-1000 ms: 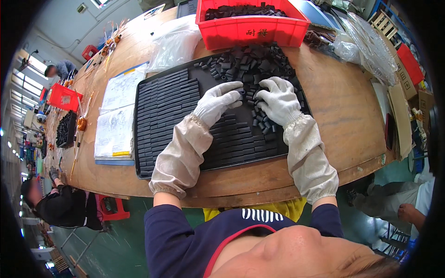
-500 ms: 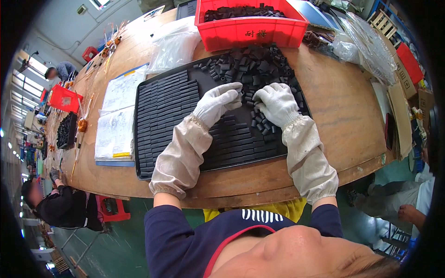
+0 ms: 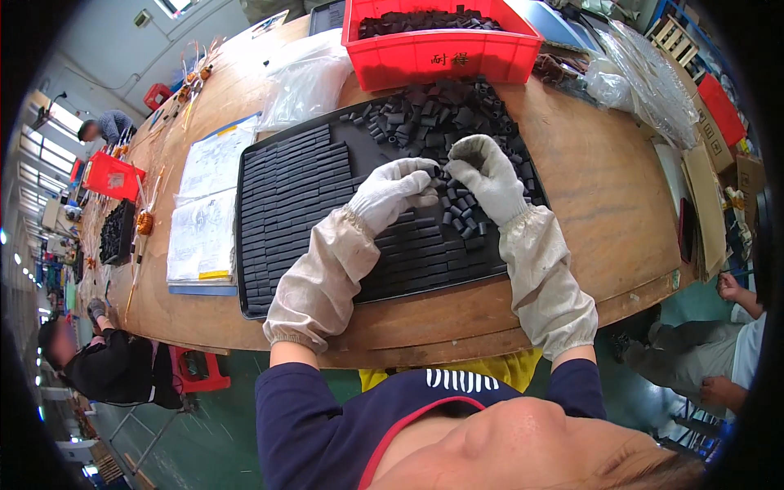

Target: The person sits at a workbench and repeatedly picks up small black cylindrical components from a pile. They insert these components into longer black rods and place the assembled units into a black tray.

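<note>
A large black tray (image 3: 299,307) lies in front of me on the wooden table. Short black tubes (image 3: 298,192) stand in tight rows across its left and front parts. Loose black tubes (image 3: 457,110) are heaped toward its far right, with more scattered below my right hand. My left hand (image 3: 394,192), in a white glove, pinches a small black tube (image 3: 434,171) at its fingertips above the tray. Close against that tube are the curled fingertips of my gloved right hand (image 3: 492,175); whatever they pinch is hidden.
Behind the tray stands a red bin (image 3: 445,59) of black pieces. Papers on a blue clipboard (image 3: 204,237) and clear plastic bags (image 3: 304,86) lie left and behind. Plastic wrap (image 3: 653,82) and cardboard (image 3: 704,212) sit at right. Other people are on both sides.
My left hand has shifted slightly right, toward my right hand. The right hand has turned and its fingers have curled in, so the fingertips of both hands now nearly meet.
</note>
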`<state>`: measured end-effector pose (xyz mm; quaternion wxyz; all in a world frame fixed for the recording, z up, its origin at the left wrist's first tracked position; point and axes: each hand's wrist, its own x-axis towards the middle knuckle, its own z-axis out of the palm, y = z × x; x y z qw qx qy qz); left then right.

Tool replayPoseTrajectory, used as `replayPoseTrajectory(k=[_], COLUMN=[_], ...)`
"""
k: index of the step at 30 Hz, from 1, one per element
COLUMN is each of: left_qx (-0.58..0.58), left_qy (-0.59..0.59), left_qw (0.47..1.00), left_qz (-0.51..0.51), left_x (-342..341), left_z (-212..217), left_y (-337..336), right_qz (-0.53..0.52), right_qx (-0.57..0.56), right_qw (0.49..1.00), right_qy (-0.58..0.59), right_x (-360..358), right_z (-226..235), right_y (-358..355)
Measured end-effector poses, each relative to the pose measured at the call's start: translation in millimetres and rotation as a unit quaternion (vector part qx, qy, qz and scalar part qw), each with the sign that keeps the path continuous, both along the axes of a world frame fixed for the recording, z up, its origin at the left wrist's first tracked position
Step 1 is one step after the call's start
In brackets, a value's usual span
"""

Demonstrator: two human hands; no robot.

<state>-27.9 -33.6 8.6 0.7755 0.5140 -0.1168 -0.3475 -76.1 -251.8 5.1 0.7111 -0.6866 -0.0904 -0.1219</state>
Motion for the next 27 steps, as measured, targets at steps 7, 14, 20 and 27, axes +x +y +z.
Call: replayPoseTrajectory(k=[7,14,20,27], left_qx=[-0.053,-0.042,-0.026,-0.038], left_qy=[0.03,0.017,0.02,0.046], left_qw=[0.997,0.997,0.999,0.998], left_qz=[-0.056,-0.055,-0.017,-0.022], left_x=[-8,-14,-4,-9], left_z=[0,-5,-11,-8], left_y=[-8,-11,-6,-11], right_qz=[0.011,-0.036,0.002,-0.072], right_qx=[-0.021,0.065,0.068,-0.093], right_qw=[1.0,0.997,0.998,0.989], right_qy=[-0.003,-0.003,-0.01,-0.085], right_x=[-7,-6,-5,-5], right_z=[2,0,2,2], right_y=[10,12,9,11])
